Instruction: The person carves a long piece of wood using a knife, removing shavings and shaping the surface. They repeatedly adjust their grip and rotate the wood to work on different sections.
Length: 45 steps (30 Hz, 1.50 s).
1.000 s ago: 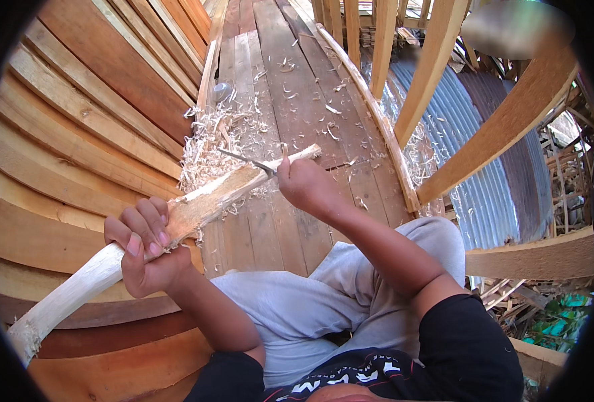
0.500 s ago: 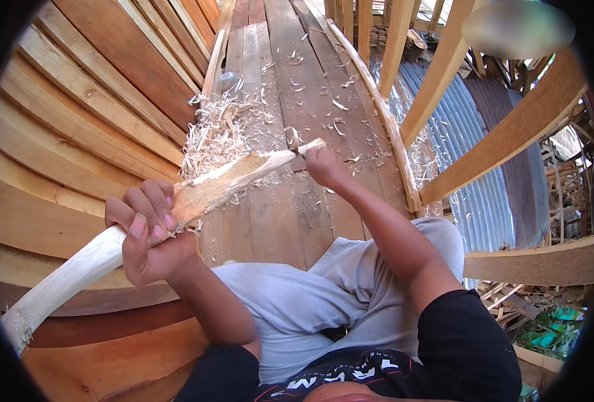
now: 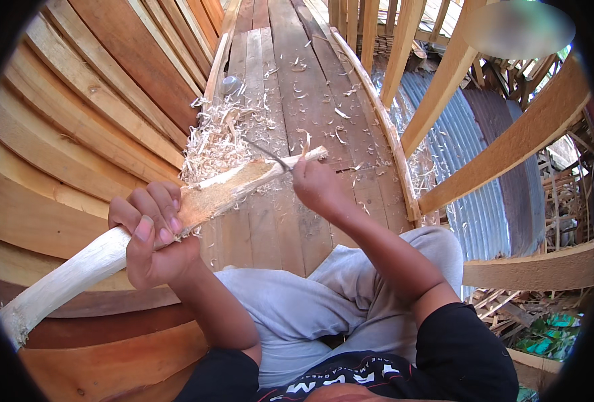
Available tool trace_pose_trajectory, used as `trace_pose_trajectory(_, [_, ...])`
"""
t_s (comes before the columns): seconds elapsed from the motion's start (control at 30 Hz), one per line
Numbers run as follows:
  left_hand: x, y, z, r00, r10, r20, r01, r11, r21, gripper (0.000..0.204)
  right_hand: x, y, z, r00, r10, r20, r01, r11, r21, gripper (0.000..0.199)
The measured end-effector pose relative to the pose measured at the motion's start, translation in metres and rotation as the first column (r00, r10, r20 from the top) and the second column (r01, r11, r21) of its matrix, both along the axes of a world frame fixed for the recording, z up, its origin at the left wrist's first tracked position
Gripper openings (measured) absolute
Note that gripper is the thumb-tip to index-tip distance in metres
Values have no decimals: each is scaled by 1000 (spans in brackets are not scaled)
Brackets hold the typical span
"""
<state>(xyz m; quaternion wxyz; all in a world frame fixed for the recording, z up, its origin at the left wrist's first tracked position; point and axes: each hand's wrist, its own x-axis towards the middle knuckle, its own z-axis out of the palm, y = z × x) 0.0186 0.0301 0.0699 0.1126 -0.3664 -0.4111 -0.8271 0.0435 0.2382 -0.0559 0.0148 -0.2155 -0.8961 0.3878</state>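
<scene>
Head view: pale wooden limb [image 3: 220, 194] clamped in one fist, dark blade [image 3: 270, 153] in the other

Curved timber planks [image 3: 55, 174] rise along the left, beside the floorboards [image 3: 303, 228]; beyond the uprights on the right I see a corrugated metal sheet [image 3: 474, 174]. Someone sits low in grey trousers [image 3: 297, 301]. Their limb slants from the lower left up to the middle, its flattened, shaved end above the boards. A heap of shavings [image 3: 210, 151] lies just behind it. The left hand [image 3: 163, 258] is wrapped tight around the limb; the right hand [image 3: 320, 187] is closed on the slim blade near the far end, handle hidden, point aimed up-left. One thin curl [image 3: 305, 142] stands above that fist.
</scene>
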Motion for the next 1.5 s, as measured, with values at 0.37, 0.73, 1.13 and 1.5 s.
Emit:
trace_pose_trajectory(0.37, [2,5,1,997,-51,-49,52,999,15,18,-20,51,-74,1000,7,19,-9,996,85,49])
trace_pose_trajectory(0.73, [-16,-5,-6,994,29,101,-39,994,104,22,-16,44,-61,988,-148,33,149,987,-55,57])
trace_pose_trajectory(1.13, [-2,9,1,1000,19,24,-20,998,51,22,-20,66,-93,989,-146,-34,146,989,-3,52])
trace_pose_trajectory(1.5, [-11,-2,-6,941,-273,-199,272,962,-34,18,-7,36,-35,994,87,-67,-86,996,22,51])
